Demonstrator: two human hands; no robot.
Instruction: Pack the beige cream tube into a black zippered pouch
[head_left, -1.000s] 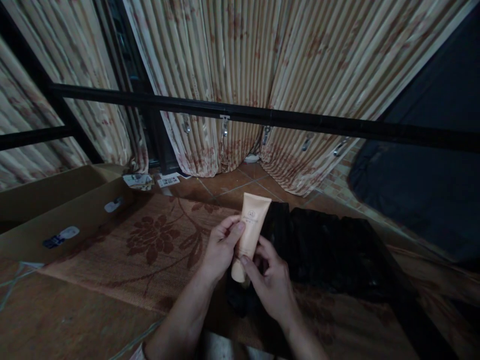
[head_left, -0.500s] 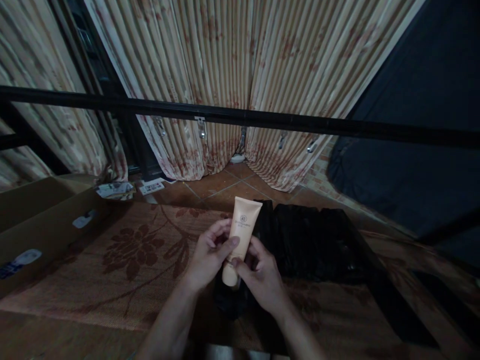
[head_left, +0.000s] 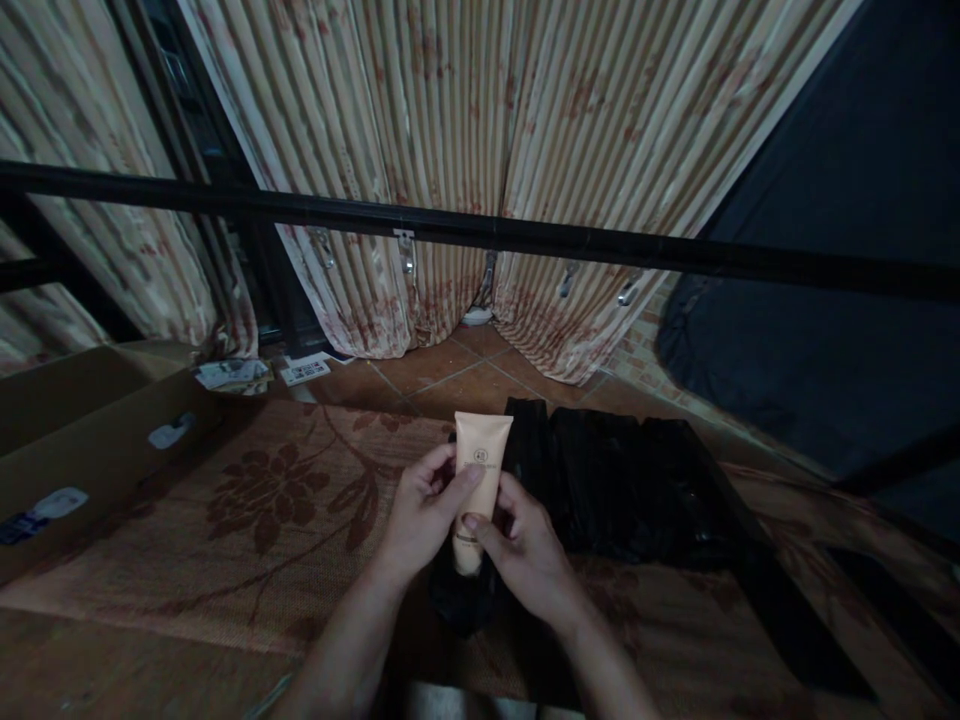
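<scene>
From the head camera we see both hands meeting on one tube (head_left: 480, 462), held up in front of us over the black bag (head_left: 630, 490). The tube stands nearly upright, its long axis running away from us and up: the flat crimped end points at the curtain (head_left: 480, 150), the cap end sits low between the palms. The left hand (head_left: 421, 515) grips it from the left, thumb laid across the printed face and fingers curled behind. The right hand (head_left: 525, 555) closes on the lower part from the right, thumb tip pressing near the cap. Both are closed narrowly on the tube, neither nearer than the other; the left takes the middle, the right the bottom. The cap itself is mostly hidden by the fingers.

Below lies a mat (head_left: 285, 500) with a flower pattern. A cardboard box (head_left: 82, 450) stands well apart on the left. A black bar (head_left: 525, 235) crosses the view above the hands.
</scene>
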